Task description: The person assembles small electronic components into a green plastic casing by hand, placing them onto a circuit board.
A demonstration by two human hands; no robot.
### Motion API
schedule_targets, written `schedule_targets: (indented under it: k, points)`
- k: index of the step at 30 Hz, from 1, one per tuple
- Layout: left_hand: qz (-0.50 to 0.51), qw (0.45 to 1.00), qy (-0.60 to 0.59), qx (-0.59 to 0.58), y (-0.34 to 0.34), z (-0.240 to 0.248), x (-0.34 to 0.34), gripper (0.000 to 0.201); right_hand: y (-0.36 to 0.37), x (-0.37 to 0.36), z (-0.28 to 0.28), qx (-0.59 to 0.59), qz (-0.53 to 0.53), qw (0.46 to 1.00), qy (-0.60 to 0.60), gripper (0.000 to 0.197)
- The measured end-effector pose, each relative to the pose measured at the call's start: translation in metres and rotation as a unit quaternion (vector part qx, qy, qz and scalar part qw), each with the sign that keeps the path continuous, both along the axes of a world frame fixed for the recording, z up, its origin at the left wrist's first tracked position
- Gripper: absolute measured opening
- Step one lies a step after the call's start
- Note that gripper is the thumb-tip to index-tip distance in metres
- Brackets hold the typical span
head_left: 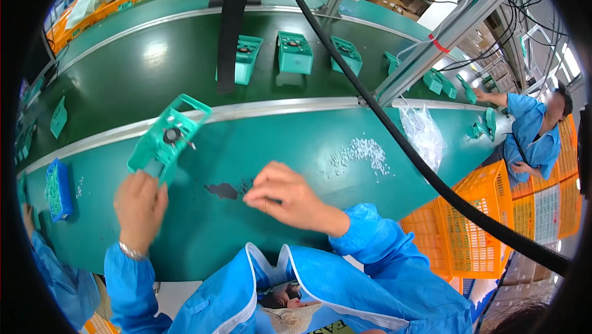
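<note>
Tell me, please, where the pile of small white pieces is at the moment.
In the head view, the pile lies on the green work surface, right of centre, between the person's right hand and the clear plastic bag.

Here's the left hand [139, 207], back uppermost, fingers [137, 181] curled in a grip, thumb [162, 199] on the inner side, its wrist [132, 250] above a near-upright forearm [126, 281]. Across to the right arm [375, 234], slanting inward, and the right hand [288, 197] hangs there, fingers bent, thumb close beneath them, well apart from the left!
</note>
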State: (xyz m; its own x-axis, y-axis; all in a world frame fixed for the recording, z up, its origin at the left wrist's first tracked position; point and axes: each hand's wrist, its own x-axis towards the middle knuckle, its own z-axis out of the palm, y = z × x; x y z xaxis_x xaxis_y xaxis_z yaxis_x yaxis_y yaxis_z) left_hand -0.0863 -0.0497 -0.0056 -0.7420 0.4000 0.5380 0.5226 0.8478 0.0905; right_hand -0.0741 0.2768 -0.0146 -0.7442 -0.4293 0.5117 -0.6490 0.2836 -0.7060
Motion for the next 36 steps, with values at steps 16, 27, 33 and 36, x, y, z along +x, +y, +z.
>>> schedule_targets:
  k: [16, 27, 33, 36]
  points:
    - [0.090, 0.988, 0.069, 0.106, 0.105, -0.025, -0.200, 0.047, 0.007, 0.000, -0.026, 0.108, 0.107, 0.988, 0.004, 0.021]
    - [-0.116, 0.966, 0.007, 0.229, 0.086, -0.048, -0.080, 0.021, 0.030, -0.001, -0.039, 0.085, 0.127, 0.988, -0.022, 0.017]
    - [-0.145, 0.949, -0.042, 0.278, 0.084, -0.052, -0.064, 0.009, 0.025, -0.017, -0.060, 0.066, 0.165, 0.983, 0.045, 0.018]
    - [-0.162, 0.929, -0.108, 0.314, 0.091, -0.055, -0.068, 0.008, 0.058, -0.015, -0.128, 0.116, 0.053, 0.939, -0.319, 0.025]
